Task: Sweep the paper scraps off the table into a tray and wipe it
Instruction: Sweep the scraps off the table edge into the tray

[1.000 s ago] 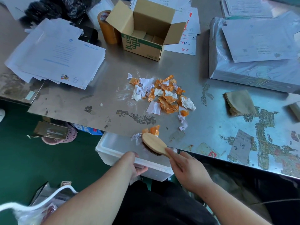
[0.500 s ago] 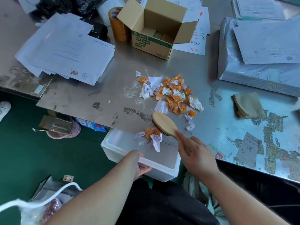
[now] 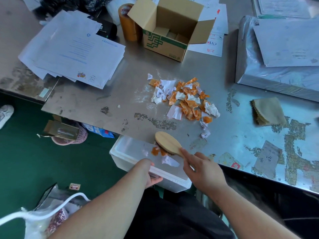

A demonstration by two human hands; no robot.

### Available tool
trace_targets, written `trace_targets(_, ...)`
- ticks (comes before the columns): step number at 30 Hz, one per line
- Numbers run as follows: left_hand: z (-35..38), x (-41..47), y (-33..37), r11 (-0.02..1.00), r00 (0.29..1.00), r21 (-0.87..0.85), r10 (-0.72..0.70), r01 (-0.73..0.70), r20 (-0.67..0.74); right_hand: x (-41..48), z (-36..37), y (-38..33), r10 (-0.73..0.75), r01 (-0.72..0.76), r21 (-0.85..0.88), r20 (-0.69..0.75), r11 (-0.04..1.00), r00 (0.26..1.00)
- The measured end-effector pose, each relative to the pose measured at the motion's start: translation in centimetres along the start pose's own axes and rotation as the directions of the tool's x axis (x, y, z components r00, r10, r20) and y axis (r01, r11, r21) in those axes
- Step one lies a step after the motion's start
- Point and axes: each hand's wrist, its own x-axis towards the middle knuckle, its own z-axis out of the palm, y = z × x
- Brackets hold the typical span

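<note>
A heap of orange and white paper scraps [image 3: 185,98] lies in the middle of the metal table [image 3: 131,94]. My right hand [image 3: 202,169] grips the handle of a wooden brush [image 3: 168,143], whose head is over the table's front edge. A few scraps [image 3: 163,154] lie in the white tray [image 3: 131,152] just under the brush. My left hand [image 3: 150,175] holds the tray by its near rim, below the table edge. A folded tan cloth [image 3: 268,111] rests on the table to the right.
An open cardboard box [image 3: 170,28] and a roll of brown tape [image 3: 127,21] stand behind the heap. Stacks of papers [image 3: 72,50] lie at the left, a plastic-wrapped package [image 3: 279,54] at the right. A pink basket [image 3: 72,137] sits on the green floor.
The brush swept from above the tray up onto the table and back to the edge, pulling a few scraps into the tray. My left hand kept hold of the tray.
</note>
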Motion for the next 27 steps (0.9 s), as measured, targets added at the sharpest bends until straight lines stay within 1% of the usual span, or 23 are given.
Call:
trace_targets(5,0.3,-0.2,-0.2,1.0,1.0,-0.029,-0.009,0.008,-0.002,-1.4,0.0,0.4,0.02,-0.02,0.046,0.002,0.999,1.0)
trace_targets(10,1.4,0.2,-0.8,0.999,1.0,-0.032,-0.023,0.022,-0.006,-2.2,-1.5,2.2,0.06,-0.054,0.079,-0.081,0.995,0.995)
trace_targets(13,2.3,0.6,-1.3,0.999,0.999,-0.014,-0.029,0.028,-0.02,-2.2,-2.9,3.6,0.164,-0.156,0.074,-0.118,0.985,0.979)
trace_targets(21,4.1,0.9,-2.2,0.999,0.998,0.027,-0.034,0.035,-0.047,-0.6,-5.8,7.1,0.373,-0.359,0.129,-0.111,0.924,0.921)
trace_targets(24,4.5,0.9,-2.4,0.999,0.998,0.04,-0.028,0.03,-0.053,0.2,-6.1,7.8,0.421,-0.408,0.126,-0.098,0.904,0.902)
trace_targets(27,4.6,0.8,-2.5,0.998,0.998,0.048,-0.023,0.026,-0.06,0.3,-5.8,8.0,0.431,-0.424,0.111,-0.043,0.899,0.901)
